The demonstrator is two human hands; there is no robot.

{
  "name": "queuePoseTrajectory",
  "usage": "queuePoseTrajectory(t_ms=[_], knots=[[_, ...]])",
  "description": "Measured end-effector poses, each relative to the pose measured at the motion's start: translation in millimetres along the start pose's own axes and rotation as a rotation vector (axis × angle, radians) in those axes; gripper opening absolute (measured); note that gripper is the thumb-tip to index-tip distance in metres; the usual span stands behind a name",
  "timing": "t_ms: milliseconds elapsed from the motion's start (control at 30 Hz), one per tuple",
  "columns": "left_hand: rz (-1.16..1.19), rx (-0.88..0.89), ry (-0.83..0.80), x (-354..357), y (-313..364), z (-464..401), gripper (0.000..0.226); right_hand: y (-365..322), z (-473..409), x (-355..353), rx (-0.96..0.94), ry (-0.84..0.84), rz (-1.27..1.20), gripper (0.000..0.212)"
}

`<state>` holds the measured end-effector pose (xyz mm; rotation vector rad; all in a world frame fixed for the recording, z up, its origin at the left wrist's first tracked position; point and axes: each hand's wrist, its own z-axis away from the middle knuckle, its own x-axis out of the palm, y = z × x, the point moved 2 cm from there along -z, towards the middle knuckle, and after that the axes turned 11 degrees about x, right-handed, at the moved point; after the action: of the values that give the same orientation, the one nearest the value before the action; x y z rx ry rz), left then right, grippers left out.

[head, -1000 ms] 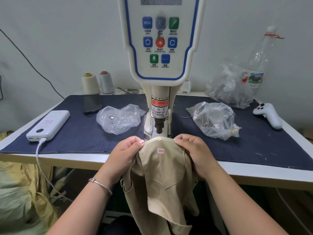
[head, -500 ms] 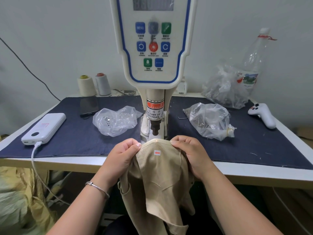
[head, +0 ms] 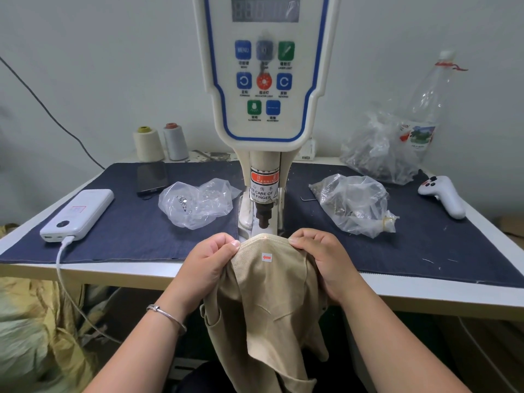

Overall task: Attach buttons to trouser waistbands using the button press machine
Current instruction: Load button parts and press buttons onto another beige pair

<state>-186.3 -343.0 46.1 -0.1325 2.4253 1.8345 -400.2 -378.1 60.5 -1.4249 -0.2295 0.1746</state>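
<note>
Beige trousers (head: pixel 266 302) hang over the table's front edge, their waistband stretched just in front of the button press machine (head: pixel 265 114). My left hand (head: pixel 208 265) pinches the waistband on the left and my right hand (head: pixel 323 259) pinches it on the right. A small white sticker with an orange arrow (head: pixel 266 257) sits on the fabric between my hands. The machine's dark punch (head: pixel 263 218) stands above the waistband edge, a small light spot on the fabric beneath it. Two clear bags of button parts lie beside the machine, one left (head: pixel 198 204) and one right (head: pixel 354 202).
A dark blue cloth (head: pixel 136 231) covers the table. On it lie a white power bank (head: pixel 78 214) with a cable, a phone (head: pixel 151 177), a white controller (head: pixel 445 195), another plastic bag (head: pixel 380 148) and a bottle (head: pixel 425 109). Two thread spools (head: pixel 161 141) stand at the back. Yellowish fabric (head: pixel 34 336) is piled lower left.
The view has shifted slightly, so the machine panel sits lower in view. My hands keep the same hold on the waistband under the punch.
</note>
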Motion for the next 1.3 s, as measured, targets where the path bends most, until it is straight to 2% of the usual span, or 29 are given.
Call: queuePoseTrajectory(t_ms=[1000, 1067, 1167, 1233, 1300], knots=[[0.011, -0.002, 0.013, 1, 3, 2, 0.025, 8, -4, -3, -0.021, -0.050, -0.088, 0.013], [0.060, 0.005, 0.011, 2, 6, 3, 0.025, 8, -3, -3, -0.044, -0.052, -0.105, 0.017], [0.177, 0.004, 0.040, 0, 12, 4, 0.028, 5, 3, -2, -0.121, 0.048, -0.113, 0.028], [0.205, -0.014, 0.080, -3, 14, 5, 0.033, -2, 14, 3, -0.223, 0.102, -0.075, 0.025], [0.216, -0.029, 0.114, -4, 16, 5, 0.035, -11, 30, 12, -0.343, 0.064, -0.023, 0.019]])
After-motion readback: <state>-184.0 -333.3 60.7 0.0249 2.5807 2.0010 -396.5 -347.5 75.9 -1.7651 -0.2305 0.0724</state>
